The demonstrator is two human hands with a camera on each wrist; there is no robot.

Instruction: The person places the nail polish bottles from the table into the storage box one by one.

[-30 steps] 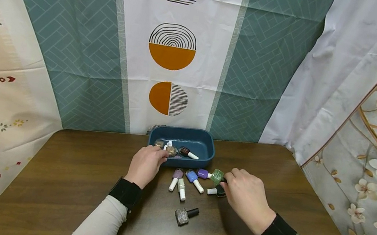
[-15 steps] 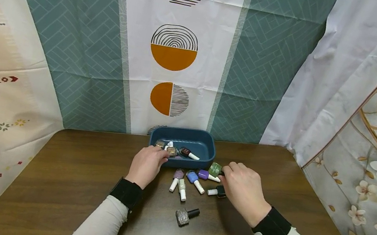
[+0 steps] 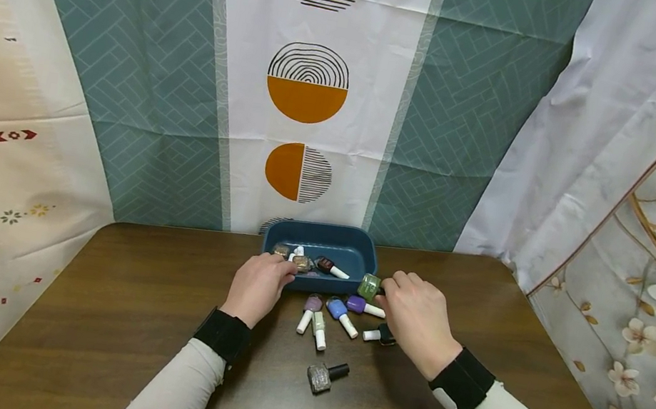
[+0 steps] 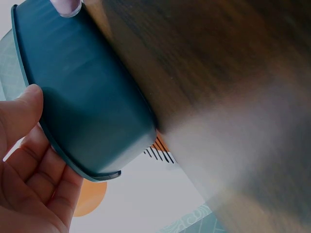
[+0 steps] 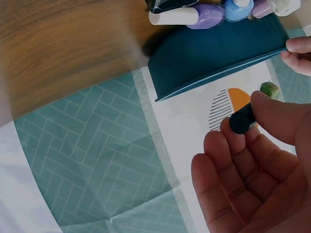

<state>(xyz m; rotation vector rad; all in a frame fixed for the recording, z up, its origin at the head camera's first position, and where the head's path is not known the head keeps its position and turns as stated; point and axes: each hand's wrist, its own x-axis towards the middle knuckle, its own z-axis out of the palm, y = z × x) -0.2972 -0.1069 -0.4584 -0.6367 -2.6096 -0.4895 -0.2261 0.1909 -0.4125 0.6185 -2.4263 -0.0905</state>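
My left hand [image 3: 258,285] grips the left front rim of a dark teal bin [image 4: 92,97], thumb on the near side and fingers curled over the edge. In the right wrist view, my right hand [image 5: 257,170] pinches a green nail polish bottle [image 3: 369,286] by its black cap [image 5: 242,119], between thumb and fingertips. The bottle is up at the bin's right front corner, overlapping it in the head view. Inside the bin lie several nail polish bottles, among them a dark red one [image 3: 326,265] with a white cap and a gold glitter one [image 3: 301,264].
Before the bin on the wooden table [image 3: 139,318] lie a purple bottle [image 3: 356,304], a blue one [image 3: 337,307], a mauve one [image 3: 314,303], a pale green one [image 3: 318,324] and a black one [image 3: 387,334]. A silver glitter bottle [image 3: 319,379] lies nearer. Patterned cloths hang behind.
My right hand has lifted the green nail polish bottle from among the others and moved it left toward the bin. My left hand stays on the rim.
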